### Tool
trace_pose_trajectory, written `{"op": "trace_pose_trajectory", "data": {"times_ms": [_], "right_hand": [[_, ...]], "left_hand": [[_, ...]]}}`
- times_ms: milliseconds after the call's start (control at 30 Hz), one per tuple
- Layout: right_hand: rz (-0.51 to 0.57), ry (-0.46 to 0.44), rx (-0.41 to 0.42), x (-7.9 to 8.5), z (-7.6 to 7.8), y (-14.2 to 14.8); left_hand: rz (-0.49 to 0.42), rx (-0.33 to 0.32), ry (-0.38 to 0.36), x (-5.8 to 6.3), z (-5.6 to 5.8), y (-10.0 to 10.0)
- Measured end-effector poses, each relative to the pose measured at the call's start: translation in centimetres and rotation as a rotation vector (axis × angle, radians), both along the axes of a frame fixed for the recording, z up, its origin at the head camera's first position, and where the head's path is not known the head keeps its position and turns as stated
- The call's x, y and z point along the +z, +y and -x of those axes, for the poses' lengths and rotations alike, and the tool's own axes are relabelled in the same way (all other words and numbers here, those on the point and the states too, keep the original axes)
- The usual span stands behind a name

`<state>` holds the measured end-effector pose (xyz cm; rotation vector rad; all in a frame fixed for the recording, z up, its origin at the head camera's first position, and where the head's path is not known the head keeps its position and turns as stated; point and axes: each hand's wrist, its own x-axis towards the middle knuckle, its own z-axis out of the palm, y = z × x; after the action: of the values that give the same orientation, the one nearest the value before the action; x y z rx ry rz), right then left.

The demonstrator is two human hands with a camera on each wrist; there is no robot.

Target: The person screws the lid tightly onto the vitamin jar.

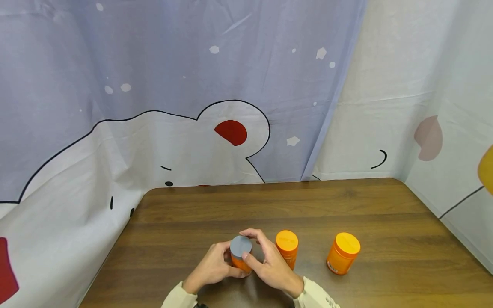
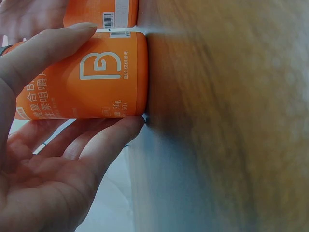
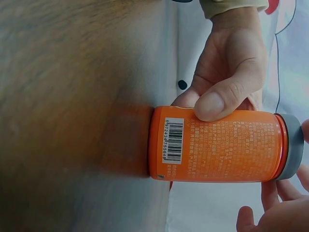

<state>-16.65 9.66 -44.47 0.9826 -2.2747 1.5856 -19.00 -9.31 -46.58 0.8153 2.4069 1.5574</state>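
An orange jar (image 1: 239,262) with a grey lid (image 1: 240,244) stands upright on the table, close to the person's body. The left hand (image 1: 212,266) grips the jar's body from the left, thumb on the near side. The left wrist view shows white lettering on this orange jar (image 2: 96,82), and the right wrist view shows a barcode label (image 3: 173,140) near its base. From the right, the right hand (image 1: 272,266) holds the grey lid, its thumb at the near edge and index finger at the far edge. Its other fingers are partly hidden.
Just right of the right hand stands an orange jar with an orange lid (image 1: 286,241), partly covered by that hand. Farther right is another orange jar (image 1: 343,254). A brown wooden table (image 1: 215,205) carries everything, with a printed curtain (image 1: 173,141) behind it.
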Motion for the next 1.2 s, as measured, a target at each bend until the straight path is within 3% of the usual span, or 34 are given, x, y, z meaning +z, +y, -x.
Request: {"op": "trace_pose_trajectory", "data": {"times_ms": [233,700,967,1200], "right_hand": [[-0.009,-0.006,-0.022,-0.1,0.1,0.0],[-0.019,-0.046,-0.058,0.0,-0.2,0.0],[0.023,0.011,0.058,0.1,-0.2,0.0],[0.017,0.024,0.041,0.0,-0.1,0.0]], "left_hand": [[0.002,0.0,-0.005,3.1,-1.5,0.3],[-0.004,-0.002,-0.018,2.9,-1.4,0.3],[0.004,-0.001,-0.008,3.0,-1.5,0.3],[0.011,0.005,-0.01,3.2,-1.5,0.3]]}}
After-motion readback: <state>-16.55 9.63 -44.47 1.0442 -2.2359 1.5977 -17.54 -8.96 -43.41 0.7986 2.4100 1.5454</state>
